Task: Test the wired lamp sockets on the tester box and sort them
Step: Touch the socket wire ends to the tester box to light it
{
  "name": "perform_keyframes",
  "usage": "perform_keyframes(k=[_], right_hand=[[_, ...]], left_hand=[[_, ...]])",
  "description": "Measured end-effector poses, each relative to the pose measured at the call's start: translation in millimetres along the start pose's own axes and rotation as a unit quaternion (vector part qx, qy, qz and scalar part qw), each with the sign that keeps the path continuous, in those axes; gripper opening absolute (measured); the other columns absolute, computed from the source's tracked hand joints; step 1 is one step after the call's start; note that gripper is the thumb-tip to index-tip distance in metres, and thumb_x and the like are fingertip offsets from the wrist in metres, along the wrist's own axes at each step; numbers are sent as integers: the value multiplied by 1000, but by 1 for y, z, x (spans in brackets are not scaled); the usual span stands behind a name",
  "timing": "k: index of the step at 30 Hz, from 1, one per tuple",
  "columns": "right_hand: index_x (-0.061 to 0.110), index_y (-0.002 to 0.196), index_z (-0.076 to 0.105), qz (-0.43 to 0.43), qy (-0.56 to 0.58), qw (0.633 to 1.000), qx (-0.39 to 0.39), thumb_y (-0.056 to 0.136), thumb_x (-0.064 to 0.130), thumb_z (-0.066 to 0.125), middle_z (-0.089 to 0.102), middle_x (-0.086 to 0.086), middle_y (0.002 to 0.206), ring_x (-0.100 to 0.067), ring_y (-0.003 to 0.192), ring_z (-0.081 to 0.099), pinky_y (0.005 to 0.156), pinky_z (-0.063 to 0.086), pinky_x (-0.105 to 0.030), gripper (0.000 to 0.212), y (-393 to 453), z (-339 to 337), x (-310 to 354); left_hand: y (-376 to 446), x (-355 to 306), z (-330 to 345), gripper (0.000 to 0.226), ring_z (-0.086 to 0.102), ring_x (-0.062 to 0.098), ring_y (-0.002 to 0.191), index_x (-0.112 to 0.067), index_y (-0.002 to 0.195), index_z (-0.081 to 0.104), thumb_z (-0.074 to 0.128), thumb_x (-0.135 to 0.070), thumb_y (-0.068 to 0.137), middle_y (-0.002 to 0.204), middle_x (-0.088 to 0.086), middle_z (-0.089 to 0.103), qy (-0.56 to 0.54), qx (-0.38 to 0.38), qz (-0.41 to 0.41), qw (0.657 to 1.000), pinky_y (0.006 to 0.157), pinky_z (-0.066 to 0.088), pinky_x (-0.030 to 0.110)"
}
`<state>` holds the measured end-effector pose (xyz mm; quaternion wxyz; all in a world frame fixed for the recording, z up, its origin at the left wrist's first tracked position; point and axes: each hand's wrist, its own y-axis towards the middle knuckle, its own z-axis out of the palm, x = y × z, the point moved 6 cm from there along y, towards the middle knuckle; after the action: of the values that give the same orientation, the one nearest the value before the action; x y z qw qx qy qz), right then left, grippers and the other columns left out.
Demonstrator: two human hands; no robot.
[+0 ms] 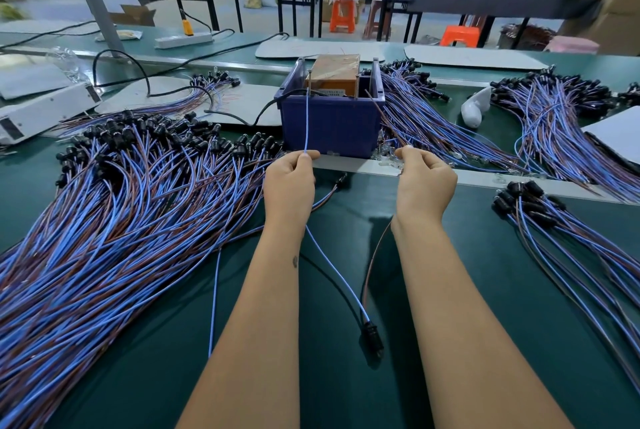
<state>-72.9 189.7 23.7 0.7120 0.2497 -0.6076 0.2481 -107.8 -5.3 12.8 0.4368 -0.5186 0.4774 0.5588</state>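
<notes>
A blue tester box [332, 124] holding an orange-brown unit [334, 74] stands on the green table straight ahead. My left hand [290, 183] pinches a blue wire [307, 124] whose tip reaches up to a post on the box. My right hand [425, 183] pinches a brown wire [384, 117] that runs up to the box's right side. Both wires hang down between my forearms to one black lamp socket [372, 340] lying on the table near me.
A large heap of wired sockets [121, 207] covers the table on my left. More bundles lie right of the box [433, 117], at far right [554, 117] and at near right [554, 231]. White devices [41, 110], a power strip [183, 40] and black cables sit behind.
</notes>
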Motion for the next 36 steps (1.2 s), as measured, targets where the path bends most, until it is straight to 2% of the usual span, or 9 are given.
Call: perform_keyframes(k=[7, 21, 27, 33, 36], right_hand=[[18, 55, 60, 26, 19, 999, 10, 81, 12, 60, 30, 9, 42, -17, 51, 27, 49, 26, -26, 27, -1, 2, -1], [20, 60, 65, -1, 18, 999, 39, 86, 13, 59, 35, 13, 38, -6, 40, 27, 47, 27, -21, 27, -1, 13, -3], [21, 59, 65, -6, 4, 999, 42, 84, 13, 59, 35, 14, 37, -6, 40, 28, 47, 27, -21, 27, -1, 14, -3], [20, 62, 65, -24, -7, 998, 63, 86, 12, 59, 34, 14, 36, -6, 38, 28, 43, 27, -15, 26, -4, 17, -1], [20, 61, 66, -41, -21, 996, 80, 85, 11, 59, 38, 14, 39, -5, 42, 30, 48, 29, -17, 26, -6, 20, 1]], left_hand=[[0, 0, 1, 29, 25, 8, 40, -19, 91, 68, 41, -16, 101, 44, -13, 32, -1, -3, -2, 1000, 45, 23, 24], [-1, -1, 0, 29, 26, 8, 39, -20, 92, 68, 41, -16, 101, 44, -13, 34, 2, -1, -1, 1000, 43, 25, 22], [-1, -2, 1, 29, 25, 7, 40, -21, 91, 68, 41, -16, 101, 45, -12, 33, 0, -2, -1, 1000, 45, 25, 24], [-1, 0, 1, 29, 26, 8, 39, -21, 90, 68, 41, -16, 101, 44, -12, 33, -1, -2, -2, 1000, 45, 25, 24], [0, 0, 1, 29, 26, 7, 39, -21, 90, 68, 41, -17, 101, 43, -13, 33, -2, -2, -1, 1000, 45, 25, 23]])
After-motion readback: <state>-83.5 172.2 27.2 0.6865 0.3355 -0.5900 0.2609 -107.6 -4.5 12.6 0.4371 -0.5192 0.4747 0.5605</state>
